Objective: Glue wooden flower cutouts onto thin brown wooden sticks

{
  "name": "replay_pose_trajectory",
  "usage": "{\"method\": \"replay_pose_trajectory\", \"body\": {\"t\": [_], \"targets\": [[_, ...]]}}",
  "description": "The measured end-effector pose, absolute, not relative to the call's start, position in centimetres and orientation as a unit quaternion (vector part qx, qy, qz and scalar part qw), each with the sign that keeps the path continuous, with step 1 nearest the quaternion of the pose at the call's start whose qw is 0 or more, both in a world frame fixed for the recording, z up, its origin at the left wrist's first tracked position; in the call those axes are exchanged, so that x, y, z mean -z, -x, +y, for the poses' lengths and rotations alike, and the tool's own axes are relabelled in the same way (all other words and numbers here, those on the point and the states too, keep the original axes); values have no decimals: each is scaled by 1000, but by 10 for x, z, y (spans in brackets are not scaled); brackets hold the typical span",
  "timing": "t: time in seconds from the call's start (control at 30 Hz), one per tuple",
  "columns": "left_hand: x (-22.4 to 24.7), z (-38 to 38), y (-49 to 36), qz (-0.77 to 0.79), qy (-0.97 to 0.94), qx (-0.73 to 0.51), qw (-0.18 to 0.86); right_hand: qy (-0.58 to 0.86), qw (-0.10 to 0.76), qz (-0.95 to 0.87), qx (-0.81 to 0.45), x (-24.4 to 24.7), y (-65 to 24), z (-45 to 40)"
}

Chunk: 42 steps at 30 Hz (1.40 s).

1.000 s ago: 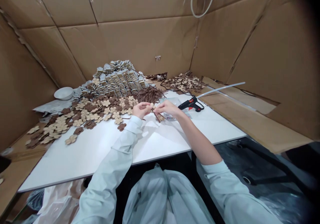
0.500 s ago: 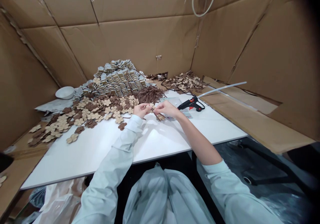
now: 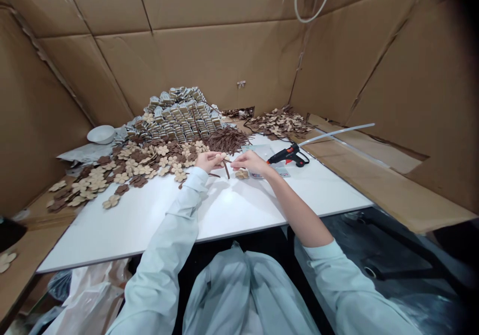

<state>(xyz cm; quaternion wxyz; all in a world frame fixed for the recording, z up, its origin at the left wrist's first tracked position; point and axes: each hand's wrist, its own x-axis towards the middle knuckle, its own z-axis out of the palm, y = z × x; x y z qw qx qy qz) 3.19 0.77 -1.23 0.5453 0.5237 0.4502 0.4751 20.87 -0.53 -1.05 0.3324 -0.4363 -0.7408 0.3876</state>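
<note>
Far left, white bowl [image 3: 101,134] sat at the back, probably parked out of the work area; next, heap of beige and brown flower shapes [image 3: 138,167] spread over the left of the desk [image 3: 149,215], likely there for left-side reach; silver-and-gold packets [image 3: 185,125] were stacked in rows behind, presumably to save surface; left hand [image 3: 207,161] pinched a small beige piece [image 3: 221,156] above the desk, brown strip [image 3: 226,171] hanging from it, edge grip likely chosen to keep the strip clear; strip heap [image 3: 228,140] lay just behind; beige flower [image 3: 241,174] lay on the desk below the right hand [image 3: 251,163]; that hand's fingertips were drawn together beside the strip, couldn't tell if they gripped anything; glue gun [image 3: 286,154] lay to the right, nozzle toward the hands, probably for quick pickup.
</note>
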Motion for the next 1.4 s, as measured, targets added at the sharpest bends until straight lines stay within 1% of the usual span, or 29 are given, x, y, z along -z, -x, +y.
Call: {"method": "replay_pose_trajectory", "body": {"t": [0.27,0.43,0.5,0.6,0.73,0.83,1.0,1.23,1.4], "targets": [[19,14,-27,426,-548,-463,550,457,338,-724,-391,14,-209,-2],[11,5,-31,434,-584,-464,505,463,288,-727,-417,9,-208,-9],[8,2,-33,438,-604,-452,489,453,280,-733,-423,5,-207,-13],[7,1,-35,439,-626,-432,479,433,301,-736,-426,4,-205,-14],[11,2,-38,434,-639,-419,478,467,333,-722,-387,9,-202,-10],[11,1,-39,434,-637,-421,478,480,333,-718,-379,13,-202,-8],[8,-3,-39,436,-613,-426,503,496,338,-704,-379,14,-202,-8],[10,-2,-42,429,-540,-416,592,507,374,-662,-405,13,-203,-8],[13,-3,-43,414,-526,-430,606,504,387,-646,-422,13,-203,-8]]}}
